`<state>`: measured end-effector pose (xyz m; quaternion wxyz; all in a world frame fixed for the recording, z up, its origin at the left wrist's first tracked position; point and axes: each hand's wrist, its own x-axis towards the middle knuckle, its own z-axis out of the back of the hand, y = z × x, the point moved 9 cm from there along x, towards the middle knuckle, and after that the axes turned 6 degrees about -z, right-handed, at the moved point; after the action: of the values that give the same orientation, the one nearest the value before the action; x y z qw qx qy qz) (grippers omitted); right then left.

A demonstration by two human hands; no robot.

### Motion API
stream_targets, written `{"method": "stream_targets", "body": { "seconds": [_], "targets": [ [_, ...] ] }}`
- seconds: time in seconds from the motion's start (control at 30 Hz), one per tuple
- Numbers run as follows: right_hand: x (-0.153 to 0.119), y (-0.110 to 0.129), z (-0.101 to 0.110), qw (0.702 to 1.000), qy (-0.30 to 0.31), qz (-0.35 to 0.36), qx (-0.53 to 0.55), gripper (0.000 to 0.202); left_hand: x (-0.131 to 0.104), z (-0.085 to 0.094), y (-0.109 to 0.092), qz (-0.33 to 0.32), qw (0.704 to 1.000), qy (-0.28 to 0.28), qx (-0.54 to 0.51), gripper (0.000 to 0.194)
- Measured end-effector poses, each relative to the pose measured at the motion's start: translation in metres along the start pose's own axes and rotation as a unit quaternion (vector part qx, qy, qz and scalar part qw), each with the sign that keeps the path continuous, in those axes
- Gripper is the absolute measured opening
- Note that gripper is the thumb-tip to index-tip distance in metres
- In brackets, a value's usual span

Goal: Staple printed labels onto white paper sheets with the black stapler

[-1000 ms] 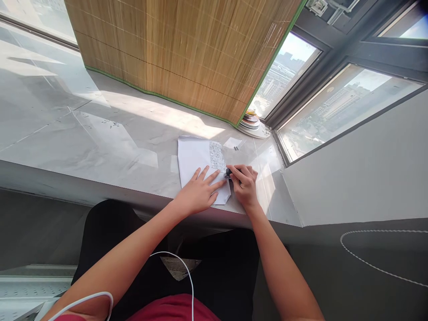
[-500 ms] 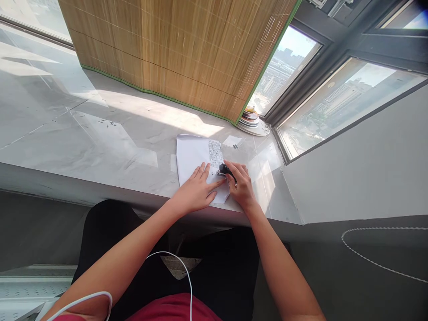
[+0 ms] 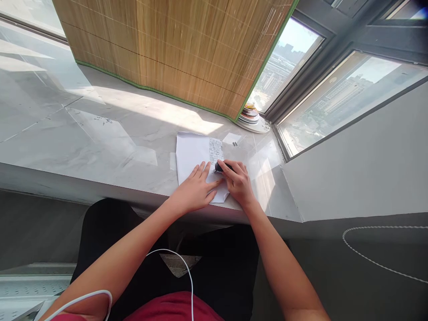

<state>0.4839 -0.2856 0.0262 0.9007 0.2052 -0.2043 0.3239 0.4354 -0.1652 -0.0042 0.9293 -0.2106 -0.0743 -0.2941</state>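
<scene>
White paper (image 3: 192, 149) lies near the front edge of the marble-look sill. A dense patch of small dark staple marks (image 3: 216, 149) runs along its right side. My left hand (image 3: 195, 189) rests flat on the paper, fingers spread, its index finger pointing toward the stapler. Gripped in my right hand (image 3: 239, 180) is a small black stapler (image 3: 219, 167), its nose down on the paper just below the marked patch. My fingers cover most of the stapler's body.
Two short staple strips (image 3: 234, 143) lie beyond the paper. Loose staples (image 3: 105, 121) are scattered on the sill (image 3: 140, 133) at left. A bamboo blind (image 3: 174, 49) hangs at the back, with stacked round discs (image 3: 250, 118) by the window corner. A white cable (image 3: 187, 267) crosses my lap.
My right hand has closed further over the stapler and pressed its top down, tipping it flatter against the paper. My left hand and the paper stay in place.
</scene>
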Motion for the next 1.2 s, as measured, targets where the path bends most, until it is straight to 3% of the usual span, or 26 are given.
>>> {"method": "stream_targets", "body": {
  "seconds": [0.87, 1.0, 1.2],
  "targets": [
    [0.000, 0.013, -0.009, 0.997, 0.043, 0.016, -0.069, 0.060, 0.000, 0.001, -0.001, -0.007, 1.000, 0.005, 0.017, 0.049],
    [-0.001, 0.004, 0.000, 1.000, -0.003, -0.004, -0.025, 0.054, -0.001, 0.000, 0.000, -0.010, 1.000, 0.012, 0.021, 0.049],
    [-0.008, -0.034, 0.018, 0.982, -0.128, -0.136, 0.002, 0.046, -0.001, -0.001, 0.003, -0.006, 1.000, 0.015, 0.016, 0.052]
  ]
}}
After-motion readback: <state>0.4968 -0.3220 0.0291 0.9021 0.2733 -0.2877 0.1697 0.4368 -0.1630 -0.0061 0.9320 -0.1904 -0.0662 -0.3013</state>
